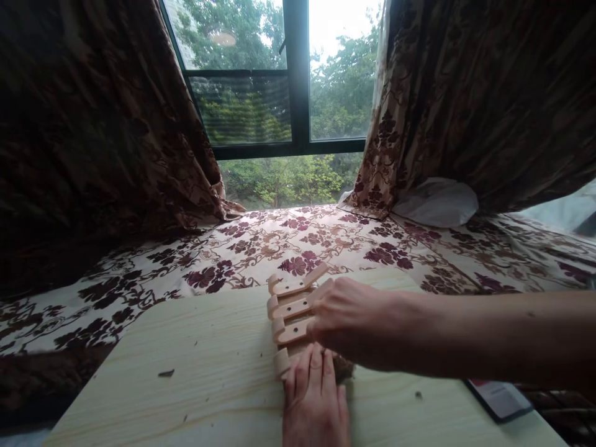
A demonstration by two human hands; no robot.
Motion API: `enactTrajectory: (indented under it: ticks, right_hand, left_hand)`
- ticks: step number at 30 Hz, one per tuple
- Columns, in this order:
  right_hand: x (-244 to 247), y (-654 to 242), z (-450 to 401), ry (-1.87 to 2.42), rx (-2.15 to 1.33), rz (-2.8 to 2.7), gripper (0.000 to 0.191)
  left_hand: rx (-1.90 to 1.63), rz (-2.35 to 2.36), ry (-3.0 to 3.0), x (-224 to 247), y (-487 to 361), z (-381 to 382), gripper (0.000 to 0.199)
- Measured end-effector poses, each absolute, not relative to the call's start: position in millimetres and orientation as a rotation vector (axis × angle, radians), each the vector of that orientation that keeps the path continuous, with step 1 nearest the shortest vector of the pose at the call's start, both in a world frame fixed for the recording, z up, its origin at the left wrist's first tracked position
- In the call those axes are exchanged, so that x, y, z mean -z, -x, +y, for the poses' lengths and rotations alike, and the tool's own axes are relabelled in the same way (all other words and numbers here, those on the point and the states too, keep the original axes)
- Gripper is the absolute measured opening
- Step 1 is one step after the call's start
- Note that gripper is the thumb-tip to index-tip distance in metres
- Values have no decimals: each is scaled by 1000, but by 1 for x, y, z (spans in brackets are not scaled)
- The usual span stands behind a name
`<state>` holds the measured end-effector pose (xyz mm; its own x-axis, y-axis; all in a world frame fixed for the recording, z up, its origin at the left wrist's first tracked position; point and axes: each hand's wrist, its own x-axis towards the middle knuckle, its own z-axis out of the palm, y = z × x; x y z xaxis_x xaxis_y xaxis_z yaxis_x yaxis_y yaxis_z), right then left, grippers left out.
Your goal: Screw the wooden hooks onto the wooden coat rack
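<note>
A beige slatted piece (291, 308) lies on the pale wood-grain board, with several parallel strips that have curled left ends and small dark dots like screw heads. My left hand (314, 397) rests on its near end, fingers stretched forward and pressing down flat. From the right, my right hand (338, 313) reaches across the strips with its fingers curled closed. Whatever is inside that grip is hidden by the fist. Something brown and rough shows slightly under the hands at the piece's near right.
The wood-grain board (209, 347) carries several dark crumbs and a larger dark chip (166, 373). A phone-like flat object (500, 397) sits at its right edge. Behind are a floral cloth (298, 239), patterned curtains (386, 124), a white plastic bag (437, 202) and a window (300, 81).
</note>
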<state>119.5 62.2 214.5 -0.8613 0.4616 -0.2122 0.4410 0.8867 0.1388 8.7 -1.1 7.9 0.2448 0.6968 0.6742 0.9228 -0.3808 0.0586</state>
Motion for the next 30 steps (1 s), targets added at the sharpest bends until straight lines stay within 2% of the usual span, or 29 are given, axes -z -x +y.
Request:
enactTrajectory:
  ticks: [5,9,15,19,25,28,30]
  right_hand:
    - [-204,-114,55,-570,-82,2823,19]
    - [-203,-114,62,-627,-61,2773,13]
    - [-216,-120,64,-586,-134,2774,16]
    - [-207,-119,61,-528,-64,2897,17]
    - [-204,-116,68,-953,-96,2685,11]
    - [-215,-120,69,-798,-133,2688,6]
    - [-219,-122,67,-656,-163,2747,12]
  left_hand:
    - [837,-1579,2217,-20,-11,-3,29]
    - [720,-1508,2273,-23,-8,-5,32]
    - [770,-1494,2255,-20,-6,-7,34]
    - [771,-1506,2342,-23,-9,-8,33]
    - [751,-1478,2238,-21,-8,-8,35]
    - [684,-1409,2215,-21,-6,-7,39]
    - [676,-1424,2219,-22,-7,-7,39]
